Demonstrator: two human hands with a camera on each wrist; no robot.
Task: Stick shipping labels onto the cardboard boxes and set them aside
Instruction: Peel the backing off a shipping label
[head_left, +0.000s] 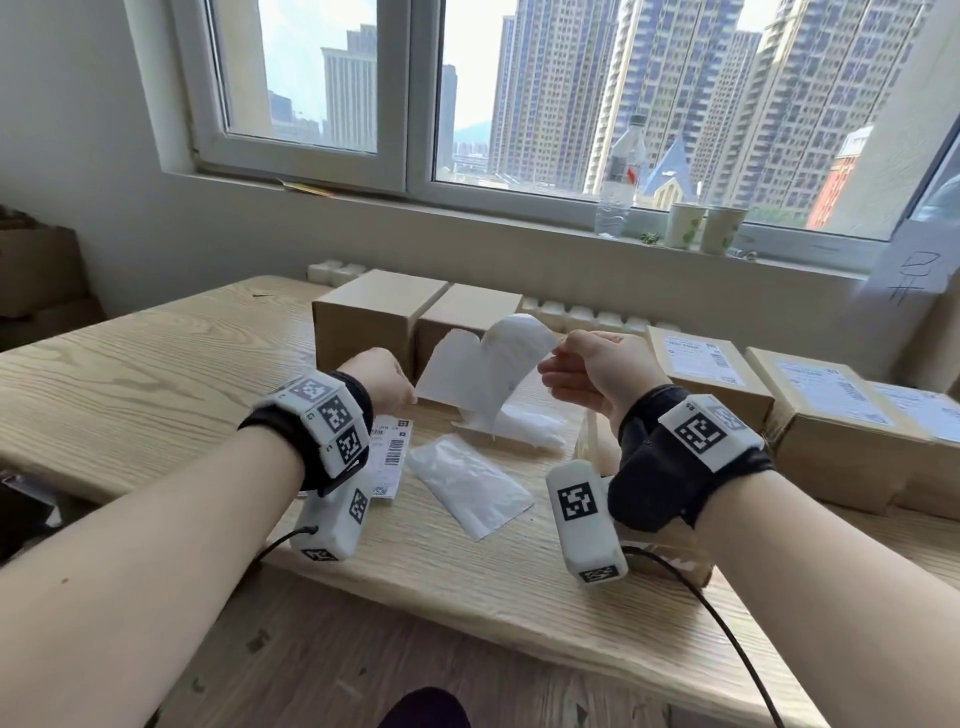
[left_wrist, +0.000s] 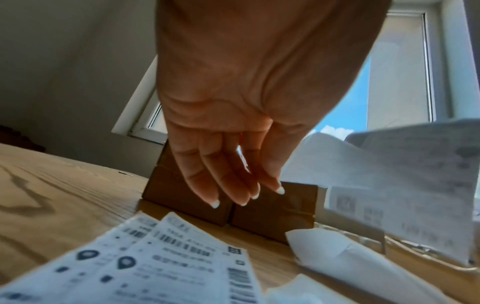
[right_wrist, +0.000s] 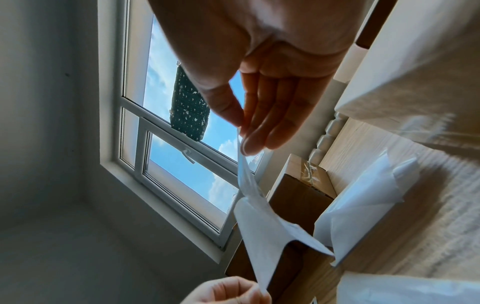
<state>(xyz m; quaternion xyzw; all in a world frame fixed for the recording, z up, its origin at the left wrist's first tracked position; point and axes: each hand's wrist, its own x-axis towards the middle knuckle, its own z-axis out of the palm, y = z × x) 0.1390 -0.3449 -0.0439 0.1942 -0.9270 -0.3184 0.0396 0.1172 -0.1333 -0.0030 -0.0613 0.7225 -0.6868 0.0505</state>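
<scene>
Between my hands hangs a white shipping label (head_left: 457, 371), split into two layers. My left hand (head_left: 387, 387) pinches the opaque label (right_wrist: 259, 232) at its lower corner. My right hand (head_left: 582, 366) pinches the thin see-through backing film (right_wrist: 245, 172) between thumb and fingers, and the film curls up away from the label. In the left wrist view the printed label (left_wrist: 389, 185) sits right of my left hand's fingers (left_wrist: 226, 185). Two plain cardboard boxes (head_left: 379, 322) (head_left: 467, 319) stand just behind the hands.
Loose printed labels (head_left: 389, 457) lie under my left wrist. Peeled backing sheets (head_left: 467, 488) lie on the wooden table (head_left: 156, 374). Labelled boxes (head_left: 711, 369) (head_left: 831, 415) sit at the right. A bottle (head_left: 621, 176) and paper cups (head_left: 685, 223) stand on the windowsill.
</scene>
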